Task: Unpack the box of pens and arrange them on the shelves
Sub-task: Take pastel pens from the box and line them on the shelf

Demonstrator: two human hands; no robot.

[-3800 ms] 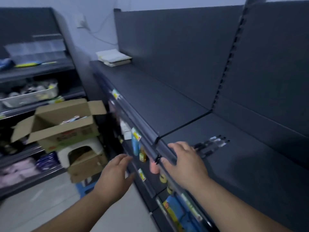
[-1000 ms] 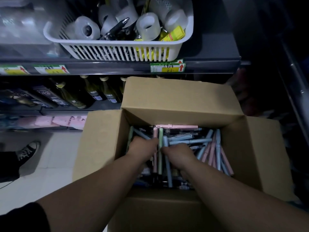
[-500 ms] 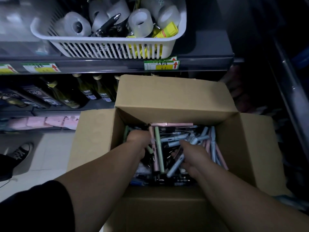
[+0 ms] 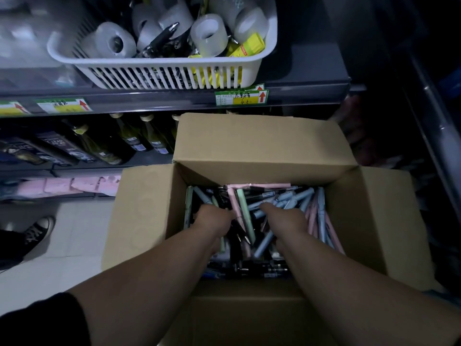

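We count one cardboard box (image 4: pixel 262 146), its four flaps folded out, standing near us below a dark shelf (image 4: pixel 304 88). The pens (image 4: pixel 259 186) lie loose inside it, a heap too tangled to count: pink, pale blue, pale green and black. On the shelf sits one white slotted basket (image 4: pixel 159 71) holding at least five rolls of clear tape (image 4: pixel 208 33). Three price labels (image 4: pixel 242 97) hang along the shelf edge, and four pale-capped bottles (image 4: pixel 129 138) lean on the lower tier to the left. One black-and-white sneaker (image 4: pixel 37 231) shows on the floor at left.

Both our forearms reach down into the box, side by side. Our left hand (image 4: pixel 214 218) is sunk knuckles-up into the left of the heap. Our right hand (image 4: pixel 284 218) lies across the middle, one finger pointing away from us. The fingertips are buried, so we cannot tell whether either hand grasps a pen.
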